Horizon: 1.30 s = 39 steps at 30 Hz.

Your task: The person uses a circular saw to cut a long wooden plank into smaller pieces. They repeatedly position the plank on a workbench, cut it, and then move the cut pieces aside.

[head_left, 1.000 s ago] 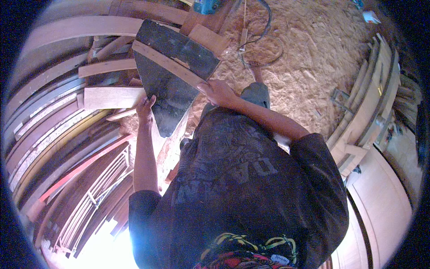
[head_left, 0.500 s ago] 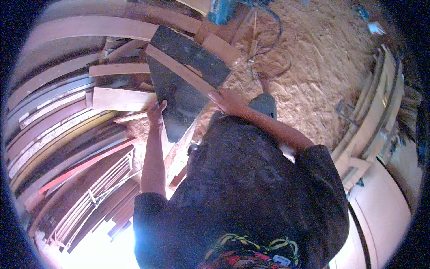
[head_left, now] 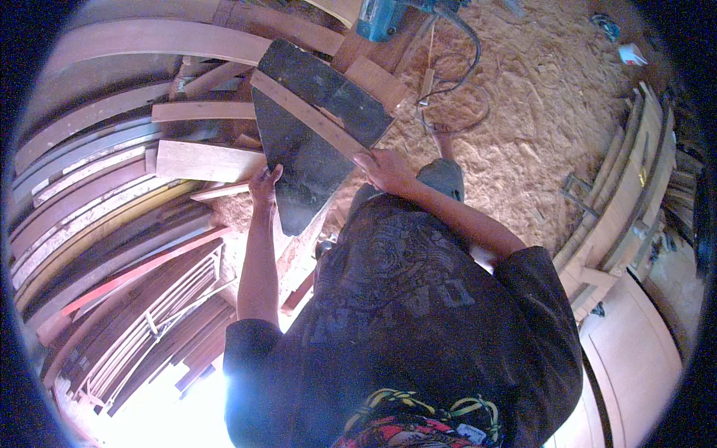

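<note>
Planks (head_left: pixel 97 194) fill the left of my view, long boards lying side by side and bending with the lens. Beside them I note a short pale board (head_left: pixel 205 160) lying flat, just left of the hands.

Left hand (head_left: pixel 264 184): fingers curled onto the left edge of the dark panel (head_left: pixel 310 160), gripping it from the side; thumb hidden, so I cannot tell how far the hand wraps under. The panel is a dark, roughly triangular sheet, held tilted in front of the person, its point hanging down toward the body. A pale wooden strip (head_left: pixel 310 118) runs diagonally across its face.

Right hand (head_left: pixel 385 170): closed over the lower right end of that strip where it meets the panel edge, fingers folded on top. Both hands have hold of the same piece, one at each side.

Above the panel, a blue power tool (head_left: pixel 381 19) sits at the top edge, its black cable (head_left: pixel 455 89) looped over the floor. Sawdust (head_left: pixel 538 112) covers the floor to the right. Far right, a stack of wooden frames (head_left: pixel 627 201) stands on edge.
</note>
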Motion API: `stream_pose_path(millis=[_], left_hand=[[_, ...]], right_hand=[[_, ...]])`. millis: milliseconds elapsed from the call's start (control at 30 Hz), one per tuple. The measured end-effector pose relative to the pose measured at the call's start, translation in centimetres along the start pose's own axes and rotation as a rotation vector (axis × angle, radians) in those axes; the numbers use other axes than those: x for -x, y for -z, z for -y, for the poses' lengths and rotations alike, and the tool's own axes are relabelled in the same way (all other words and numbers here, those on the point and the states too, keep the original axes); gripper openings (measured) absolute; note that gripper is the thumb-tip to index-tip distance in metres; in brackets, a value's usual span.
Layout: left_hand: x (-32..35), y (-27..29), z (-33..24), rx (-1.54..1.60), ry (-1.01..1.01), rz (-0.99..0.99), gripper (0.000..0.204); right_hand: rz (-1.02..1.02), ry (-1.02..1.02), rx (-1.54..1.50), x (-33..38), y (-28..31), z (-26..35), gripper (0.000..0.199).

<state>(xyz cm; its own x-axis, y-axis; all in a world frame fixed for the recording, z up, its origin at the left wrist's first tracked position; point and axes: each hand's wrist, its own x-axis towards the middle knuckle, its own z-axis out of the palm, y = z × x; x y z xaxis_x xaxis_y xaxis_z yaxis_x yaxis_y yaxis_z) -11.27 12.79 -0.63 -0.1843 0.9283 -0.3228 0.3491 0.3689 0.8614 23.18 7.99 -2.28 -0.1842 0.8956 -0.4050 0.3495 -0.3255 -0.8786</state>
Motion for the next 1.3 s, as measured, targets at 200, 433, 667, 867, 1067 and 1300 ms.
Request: stream_pose_path(millis=[200, 433, 667, 867, 1067, 1300], left_hand=[[-1.1, 1.3, 2.4, -0.026, -0.038, 0.021, 0.028], [-1.8, 1.4, 4.2, 0.104, 0.006, 0.004, 0.035], [-1.7, 1.3, 3.4, 0.169, 0.016, -0.002, 0.031], [-2.2, 1.8, 3.6, 0.101, 0.024, -0.007, 0.026], [-2.6, 1.9, 3.7, 0.077, 0.059, 0.020, 0.023], [-2.5, 1.9, 3.2, 0.088, 0.059, 0.047, 0.024]], right_hand=[[0.056, -0.020, -0.016, 0.3, 0.7, 0.8, 0.061], [0.049, 0.088, 0.076, 0.0, 0.6, 0.3, 0.047], [-0.101, 0.246, 0.093, 0.5, 0.0, 0.3, 0.058], [-0.084, 0.155, 0.147, -1.2, -1.3, -1.3, 0.067], [-0.090, 0.054, 0.053, -0.7, -0.9, -0.4, 0.071], [-0.023, 0.063, 0.129, -1.6, -1.6, -1.7, 0.057]])
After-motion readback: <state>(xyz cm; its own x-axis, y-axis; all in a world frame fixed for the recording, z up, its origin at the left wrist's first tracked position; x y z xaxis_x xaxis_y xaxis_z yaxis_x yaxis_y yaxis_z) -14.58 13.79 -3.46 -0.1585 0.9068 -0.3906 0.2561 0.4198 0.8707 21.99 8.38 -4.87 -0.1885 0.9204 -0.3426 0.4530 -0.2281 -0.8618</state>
